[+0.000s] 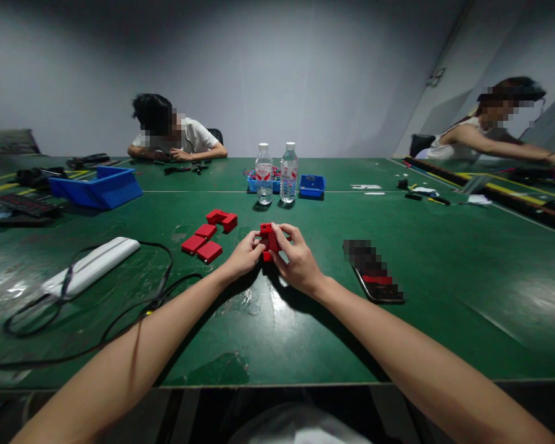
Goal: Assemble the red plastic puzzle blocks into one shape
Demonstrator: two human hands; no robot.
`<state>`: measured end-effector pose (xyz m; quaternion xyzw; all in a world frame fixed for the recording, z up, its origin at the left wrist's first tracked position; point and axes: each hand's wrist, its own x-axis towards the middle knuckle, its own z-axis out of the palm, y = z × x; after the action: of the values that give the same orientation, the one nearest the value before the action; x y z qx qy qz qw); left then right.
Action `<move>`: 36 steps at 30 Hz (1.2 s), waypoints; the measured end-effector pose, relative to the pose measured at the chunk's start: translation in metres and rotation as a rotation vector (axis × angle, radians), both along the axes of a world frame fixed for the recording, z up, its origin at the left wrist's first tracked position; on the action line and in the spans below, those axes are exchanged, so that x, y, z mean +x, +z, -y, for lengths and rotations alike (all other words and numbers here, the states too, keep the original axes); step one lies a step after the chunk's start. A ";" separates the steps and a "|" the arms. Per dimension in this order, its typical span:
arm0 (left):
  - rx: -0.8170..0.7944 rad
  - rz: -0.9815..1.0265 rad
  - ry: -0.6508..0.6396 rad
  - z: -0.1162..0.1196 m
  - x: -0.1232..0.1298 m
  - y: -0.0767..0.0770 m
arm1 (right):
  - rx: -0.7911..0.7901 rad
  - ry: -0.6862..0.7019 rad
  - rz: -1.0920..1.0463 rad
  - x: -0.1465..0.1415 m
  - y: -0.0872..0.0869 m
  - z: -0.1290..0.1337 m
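A small red block-shaped part is held up just above the green table, between my two hands. The fingers of my left hand pinch it from the left. My right hand grips its right side, thumb and fingers closed on it. A round hole shows in its top face; my fingers hide much of the rest. To the left of my hands lie several flat red blocks, and behind them a notched red piece.
A phone lies right of my hands. On the left are a white power strip and a looping black cable. Two water bottles stand ahead by a small blue bin. A larger blue bin sits far left. Two people work beyond.
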<state>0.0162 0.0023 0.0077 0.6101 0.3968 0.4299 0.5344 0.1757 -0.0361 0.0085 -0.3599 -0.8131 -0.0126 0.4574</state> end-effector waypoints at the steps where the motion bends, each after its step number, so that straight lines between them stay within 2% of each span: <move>1: 0.001 0.000 0.005 0.000 0.000 0.000 | 0.000 -0.001 0.009 -0.001 0.000 0.000; 6: 0.002 0.012 -0.001 -0.002 0.000 -0.002 | 0.013 0.015 0.052 -0.001 0.001 0.000; 15: 0.031 -0.059 -0.017 -0.005 -0.004 -0.008 | -0.028 0.040 -0.079 0.004 0.000 -0.002; 21: 0.059 -0.066 -0.027 -0.007 -0.004 -0.010 | 0.007 0.018 -0.025 0.002 0.004 0.000; 30: 0.075 -0.044 -0.038 -0.008 -0.004 -0.012 | -0.079 0.057 -0.096 0.004 0.003 -0.002; 36: 0.057 -0.037 -0.030 -0.009 -0.004 -0.012 | -0.120 0.072 -0.206 -0.001 0.009 0.001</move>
<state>0.0120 0.0108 -0.0046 0.6388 0.3850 0.4214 0.5159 0.1751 -0.0373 0.0172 -0.3564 -0.7736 0.0896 0.5162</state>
